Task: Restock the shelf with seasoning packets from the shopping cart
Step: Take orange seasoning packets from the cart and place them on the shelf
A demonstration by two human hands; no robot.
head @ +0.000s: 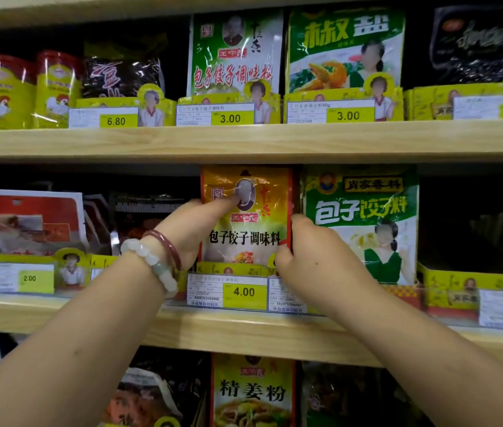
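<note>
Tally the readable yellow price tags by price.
6.80 tag: 1
3.00 tags: 2
4.00 tag: 1
2.00 tag: 1
Total: 5. One more at the far right is cut off.

A dark gap [472, 223] is lying open right of the green packet [364, 223]. The orange packet [247, 217] is standing just beside that packet, both hands crowding its edges. The upper shelf board [244, 143] is capping the row closely.
</note>
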